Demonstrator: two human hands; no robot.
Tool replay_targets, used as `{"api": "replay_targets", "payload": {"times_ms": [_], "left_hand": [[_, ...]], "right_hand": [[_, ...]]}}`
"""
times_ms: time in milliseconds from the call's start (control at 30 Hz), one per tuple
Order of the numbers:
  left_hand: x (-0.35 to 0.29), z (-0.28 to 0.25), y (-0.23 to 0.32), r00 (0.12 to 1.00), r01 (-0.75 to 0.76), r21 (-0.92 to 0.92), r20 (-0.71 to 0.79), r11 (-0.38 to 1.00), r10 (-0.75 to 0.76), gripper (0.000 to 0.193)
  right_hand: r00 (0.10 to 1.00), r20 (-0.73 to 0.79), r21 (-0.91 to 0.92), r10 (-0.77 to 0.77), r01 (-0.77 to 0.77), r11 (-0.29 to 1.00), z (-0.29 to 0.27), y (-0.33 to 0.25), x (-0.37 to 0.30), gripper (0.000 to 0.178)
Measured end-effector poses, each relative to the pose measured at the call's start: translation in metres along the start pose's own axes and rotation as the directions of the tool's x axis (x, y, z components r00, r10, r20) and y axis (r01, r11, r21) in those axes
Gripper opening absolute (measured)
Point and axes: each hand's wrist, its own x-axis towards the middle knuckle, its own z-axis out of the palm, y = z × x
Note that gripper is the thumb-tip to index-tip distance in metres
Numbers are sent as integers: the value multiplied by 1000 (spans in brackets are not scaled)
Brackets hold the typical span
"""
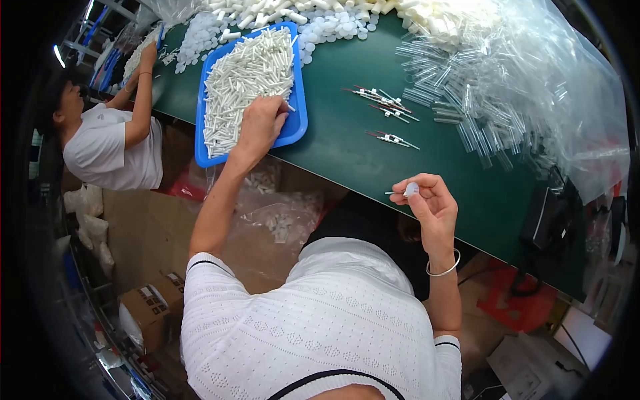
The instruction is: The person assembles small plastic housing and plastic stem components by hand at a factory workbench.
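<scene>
My left hand is over the right side of a blue tray heaped with short thin white sticks. Its fingers are curled down among the sticks, and their tips and whatever they hold are hidden. My right hand, lifted near the table's front edge, pinches a small translucent white disc between thumb and fingers. From the same grip a thin light-coloured rod pokes out to the left. Farther back on the table lie several slim white pieces with red wires, in two small groups.
Clear tubes and a clear plastic bag spread over the right of the green table. White cylinders and translucent discs line the back. A black device stands at right. Another person works at left.
</scene>
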Motion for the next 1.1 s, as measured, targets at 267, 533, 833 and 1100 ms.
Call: {"api": "replay_targets", "payload": {"times_ms": [267,533,833,1100], "left_hand": [[-3,-4,91,968,235,-896,183,377,-170,39],[-12,32,159,912,398,-917,396,1,109,43],[-14,34,172,947,265,-939,297,218,126,39],[-8,45,187,938,-266,-741,-52,616,342,34]], "right_hand": [[990,-65,77,-127,132,988,4,-5,11,23],[966,-165,74,-198,212,974,-3,-14,-1,26],[970,-180,163,-164,193,968,-8,-6,-8,25],[986,-162,83,33,-19,996,-28,7,-11,21]]}}
